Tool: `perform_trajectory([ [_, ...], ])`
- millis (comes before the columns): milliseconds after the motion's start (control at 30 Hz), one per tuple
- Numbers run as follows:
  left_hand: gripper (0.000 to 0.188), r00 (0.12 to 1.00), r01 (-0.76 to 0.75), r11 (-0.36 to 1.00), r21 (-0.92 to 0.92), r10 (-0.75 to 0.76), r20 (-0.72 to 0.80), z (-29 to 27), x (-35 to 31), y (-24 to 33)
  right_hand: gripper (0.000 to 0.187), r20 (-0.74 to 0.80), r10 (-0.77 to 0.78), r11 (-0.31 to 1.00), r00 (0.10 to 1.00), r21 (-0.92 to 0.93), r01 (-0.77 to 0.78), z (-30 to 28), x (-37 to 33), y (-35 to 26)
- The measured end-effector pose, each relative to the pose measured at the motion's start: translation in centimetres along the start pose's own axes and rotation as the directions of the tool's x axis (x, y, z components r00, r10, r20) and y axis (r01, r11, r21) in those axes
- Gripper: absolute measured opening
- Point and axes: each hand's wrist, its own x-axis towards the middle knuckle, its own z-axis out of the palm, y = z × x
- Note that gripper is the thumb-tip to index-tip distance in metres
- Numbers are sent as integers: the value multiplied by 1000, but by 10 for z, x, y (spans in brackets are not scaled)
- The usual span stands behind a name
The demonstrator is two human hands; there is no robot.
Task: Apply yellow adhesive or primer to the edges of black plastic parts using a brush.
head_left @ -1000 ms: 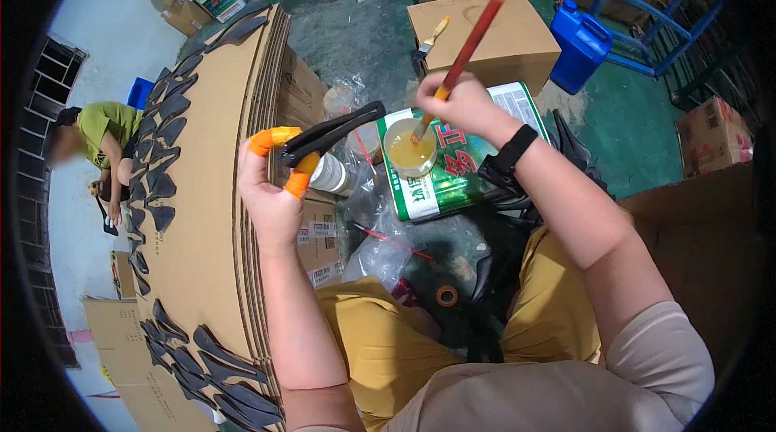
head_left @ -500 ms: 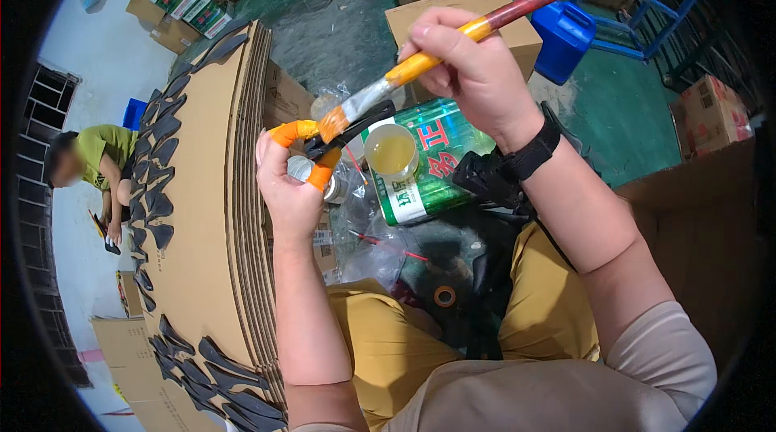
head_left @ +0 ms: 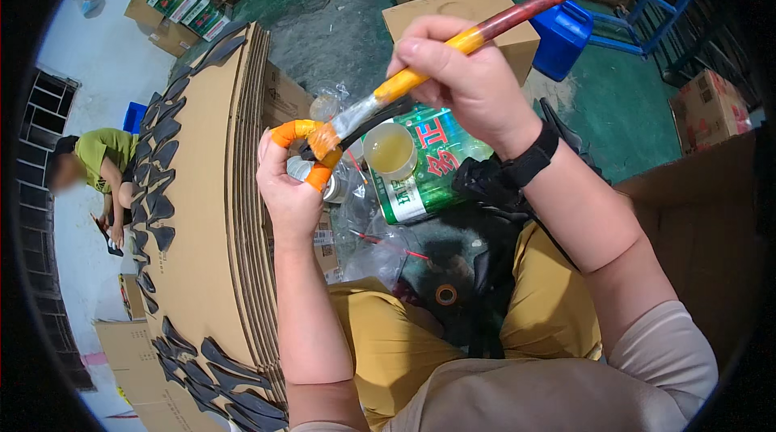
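My right hand (head_left: 473, 80) grips a flat paintbrush (head_left: 420, 76) by its yellow and dark-red handle. The bristles press against a black curved piece (head_left: 373, 121) pinched in my left hand (head_left: 287, 193). Orange tape wraps the thumb and a finger of that hand, which with the brush hides much of the piece. Right of it, a white cup (head_left: 391, 175) of yellowish liquid stands on a green tin (head_left: 440, 161). A small open can (head_left: 338, 191) sits just behind my left fingers.
At left, stacked cardboard sheets (head_left: 206, 189) carry rows of black curved pieces (head_left: 164, 129); a person (head_left: 109, 157) crouches beyond. Cardboard boxes (head_left: 453, 4) and a blue jerrycan (head_left: 561, 40) stand ahead. An open carton (head_left: 687, 230) is at right. A tape roll (head_left: 445, 295) lies between my legs.
The brush has moved slightly left and down along the black piece, its bristles now near my taped fingertips. My right hand shifted with it; my left hand stays nearly in place.
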Motion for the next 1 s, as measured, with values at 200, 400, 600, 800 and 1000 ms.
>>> perform_trajectory([
  [200, 35, 996, 50, 955, -293, -71, -59, -1, -3, 8, 20, -4, 16, 996, 1000, -90, -16, -15, 5, 5],
  [400, 41, 994, 51, 891, -451, -87, -60, -11, -5, 13, 18, -144, 58, 972, 988, -217, -88, -39, 5, 13],
  [600, 36, 988, 59, 873, -483, -121, -97, -15, -4, 13, 18, -173, 18, 986, 985, -161, -47, -36, 7, 2],
  [800, 37, 999, 10, 924, -382, -24, -33, -13, -6, 11, 22, -47, 2, 1000, 999, 16, -2, -3, 1, -2],
  [1000, 38, 995, 17, 877, -480, -60, -74, -21, -9, 9, 18, -96, 26, 970, 995, -238, -49, -22, 3, 1],
])
